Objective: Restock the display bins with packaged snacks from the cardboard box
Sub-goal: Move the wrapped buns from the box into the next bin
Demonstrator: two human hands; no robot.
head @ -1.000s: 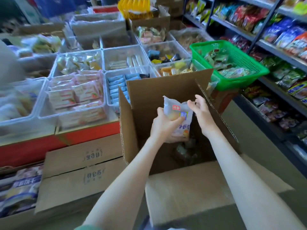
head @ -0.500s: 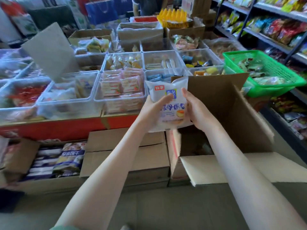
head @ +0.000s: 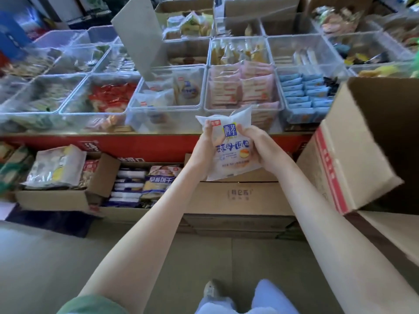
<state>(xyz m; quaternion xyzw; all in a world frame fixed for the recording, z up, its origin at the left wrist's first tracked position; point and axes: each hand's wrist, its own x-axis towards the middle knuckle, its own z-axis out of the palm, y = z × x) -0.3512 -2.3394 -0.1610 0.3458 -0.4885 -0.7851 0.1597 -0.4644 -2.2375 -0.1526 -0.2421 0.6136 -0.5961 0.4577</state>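
Note:
A white snack packet [head: 230, 147] with blue lettering and a bread picture is held upright in both hands, in front of the display's red front edge. My left hand [head: 204, 152] grips its left side and my right hand [head: 260, 148] its right side. The open cardboard box [head: 353, 150] stands at the right, its inside hidden from here. Just beyond the packet is a clear bin [head: 165, 96] holding a few matching white packets, partly covered by a tilted grey cardboard sheet [head: 138, 35].
Clear bins hold pink packs [head: 242, 87], blue packs [head: 301, 91] and red packs [head: 111, 98]. Closed cartons [head: 240, 196] and an open carton of snacks [head: 140, 184] are stacked on the floor below the display. My shoe [head: 214, 288] shows on the grey floor.
Both hands lifted the white packet out of the cardboard box and carried it left, in front of the bins. The view swung left, so the box now sits at the right edge.

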